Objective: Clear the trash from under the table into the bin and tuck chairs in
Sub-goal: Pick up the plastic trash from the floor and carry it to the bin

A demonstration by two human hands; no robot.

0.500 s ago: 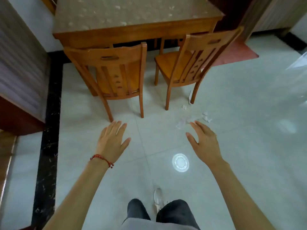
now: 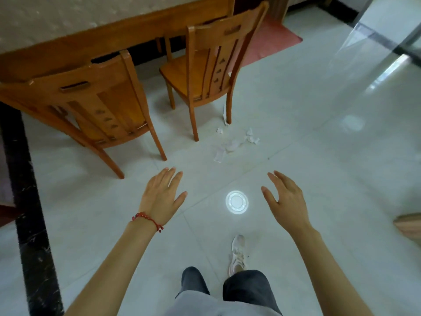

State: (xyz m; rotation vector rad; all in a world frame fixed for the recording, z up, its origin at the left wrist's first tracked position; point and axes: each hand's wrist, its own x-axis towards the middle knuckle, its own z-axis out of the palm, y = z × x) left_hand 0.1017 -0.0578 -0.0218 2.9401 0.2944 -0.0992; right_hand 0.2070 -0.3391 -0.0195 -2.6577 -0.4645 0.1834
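Note:
Several scraps of white paper trash (image 2: 230, 145) lie on the pale tiled floor by the rear legs of the right wooden chair (image 2: 211, 71). A left wooden chair (image 2: 91, 106) stands beside it, both pulled out from the wooden table (image 2: 95, 44). My left hand (image 2: 163, 197), with a red bead bracelet on the wrist, hovers open over the floor, palm down. My right hand (image 2: 286, 201) is open too, fingers spread, nearer to me than the trash. Neither hand touches anything. No bin is in view.
A black marble floor strip (image 2: 25, 201) runs along the left. A red mat (image 2: 271, 39) lies behind the right chair. A glass panel (image 2: 376, 49) stands at the upper right. A ceiling light's reflection (image 2: 237, 202) shines between my hands. My shoe (image 2: 238, 254) steps forward.
The view has moved closer to the chairs and turned to the right. Both hands stay open and have spread a little further apart.

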